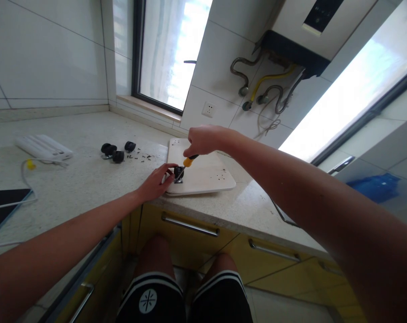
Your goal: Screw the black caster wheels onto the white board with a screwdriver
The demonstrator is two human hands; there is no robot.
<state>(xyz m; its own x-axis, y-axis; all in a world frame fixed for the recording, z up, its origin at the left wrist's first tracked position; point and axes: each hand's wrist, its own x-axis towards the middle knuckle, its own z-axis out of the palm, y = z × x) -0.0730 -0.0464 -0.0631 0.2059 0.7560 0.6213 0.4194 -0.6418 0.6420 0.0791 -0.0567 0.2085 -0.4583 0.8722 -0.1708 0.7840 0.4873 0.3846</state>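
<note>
My right hand (203,140) is closed around the handle of a yellow and black screwdriver (189,161), which slants down to the left. Its tip meets the metal plate of a black caster wheel (179,172) at the near left corner of a white board (203,172). With its fingers against the caster's left side, my left hand (158,181) steadies it on the board. Small holes show near the board's other corners. Several loose black casters (118,156) and scattered small screws (143,157) lie on the counter to the left.
A white power bank (44,148) with a cable sits farther left, by a dark flat panel (5,206). Yellow drawers (190,224) with metal handles are under the counter edge. Above hang a water heater (311,31) and its hoses; a sink edge (284,213) lies right.
</note>
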